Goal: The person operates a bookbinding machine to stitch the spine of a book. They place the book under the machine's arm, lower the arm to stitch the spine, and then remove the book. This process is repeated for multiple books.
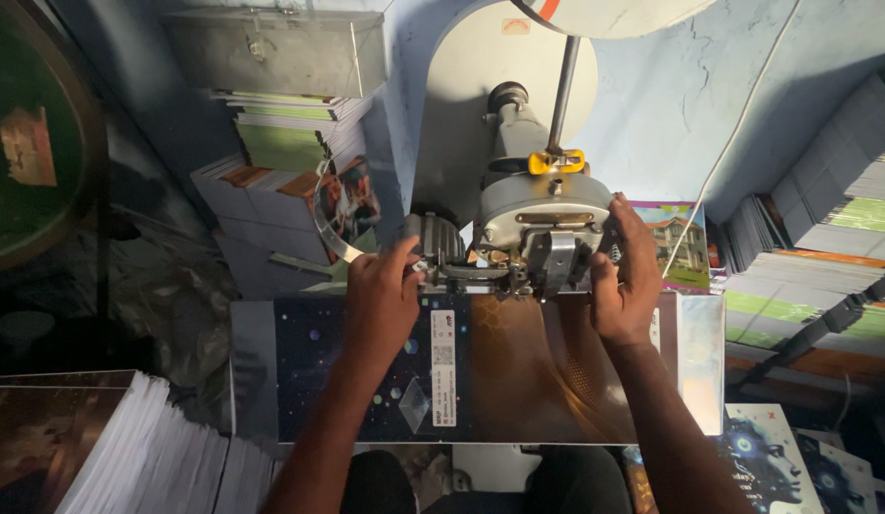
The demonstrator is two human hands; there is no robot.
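- The left hand (380, 300) is being pressed, grip narrow, on the dark cover (366, 366) at centre frame.
- The cover should be kept square under the stitching head (542, 238).
- The right hand (625, 286) is being laid half-open against the head, clear of the stitcher.

dim room, pale blue wall (690, 86), stacked booklets (823, 276)

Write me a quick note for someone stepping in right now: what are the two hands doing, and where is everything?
Left hand: fingertips at the machine head's left side, on the dark printed cover.
Right hand: on the head's right side, thumb by the metal foot; its grip is unclear.
Cover lies open under the head, on the shiny table.
Done: cover in place. Whether it is fastened cannot be told.
White stack sits at lower left.
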